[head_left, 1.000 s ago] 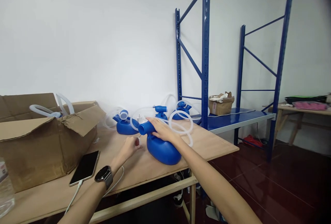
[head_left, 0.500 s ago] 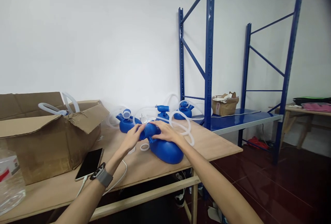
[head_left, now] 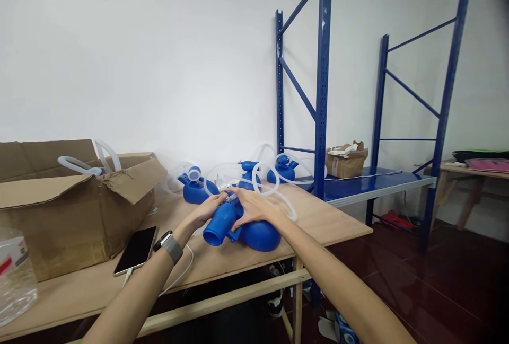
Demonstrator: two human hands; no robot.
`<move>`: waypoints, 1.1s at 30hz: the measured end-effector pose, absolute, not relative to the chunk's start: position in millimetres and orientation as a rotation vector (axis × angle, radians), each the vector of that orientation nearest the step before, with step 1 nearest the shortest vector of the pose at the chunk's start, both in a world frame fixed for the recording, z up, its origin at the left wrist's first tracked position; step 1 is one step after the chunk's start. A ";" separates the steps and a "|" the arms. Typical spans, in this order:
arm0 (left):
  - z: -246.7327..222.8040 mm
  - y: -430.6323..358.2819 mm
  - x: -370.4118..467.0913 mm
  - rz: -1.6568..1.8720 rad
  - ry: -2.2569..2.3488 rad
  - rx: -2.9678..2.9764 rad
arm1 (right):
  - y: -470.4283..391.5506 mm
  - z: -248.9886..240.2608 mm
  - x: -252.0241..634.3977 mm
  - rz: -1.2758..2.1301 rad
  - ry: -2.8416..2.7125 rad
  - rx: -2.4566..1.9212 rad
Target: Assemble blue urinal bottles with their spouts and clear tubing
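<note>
Both hands rest on a blue plastic vessel [head_left: 254,230] near the tabletop's [head_left: 318,217] front edge — left hand [head_left: 209,211] wrapped on its wide spout, right hand [head_left: 252,207] flat, fingers spread. At the left end, an open cardboard box [head_left: 75,217] holds clear tubing [head_left: 79,164].

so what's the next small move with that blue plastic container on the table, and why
Probably steady the blue plastic container with the right hand and let the left hand work at its wide round neck. The neck points toward the table's near edge with its mouth open, both hands rest on top of it, and the clear coiled tube lies behind.
</note>
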State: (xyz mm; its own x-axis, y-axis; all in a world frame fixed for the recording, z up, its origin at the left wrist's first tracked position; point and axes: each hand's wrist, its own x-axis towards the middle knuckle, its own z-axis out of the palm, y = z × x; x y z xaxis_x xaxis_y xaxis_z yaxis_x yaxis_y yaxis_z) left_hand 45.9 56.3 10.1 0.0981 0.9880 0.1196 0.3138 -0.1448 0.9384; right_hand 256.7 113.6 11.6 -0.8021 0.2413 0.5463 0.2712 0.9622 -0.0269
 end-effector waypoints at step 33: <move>39.2 50.1 56.8 0.792 1.269 2.585 | 114.0 4.7 254.4 0.104 -2.530 -0.240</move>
State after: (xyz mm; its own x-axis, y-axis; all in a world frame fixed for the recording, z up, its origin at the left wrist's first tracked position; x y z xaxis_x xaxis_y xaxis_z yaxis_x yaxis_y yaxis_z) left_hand 56.8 50.1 39.2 0.5015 0.7719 0.3906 0.6900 -0.6293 0.3576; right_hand 254.4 114.0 4.7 -0.8102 0.1947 0.5529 0.1487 0.9806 -0.1275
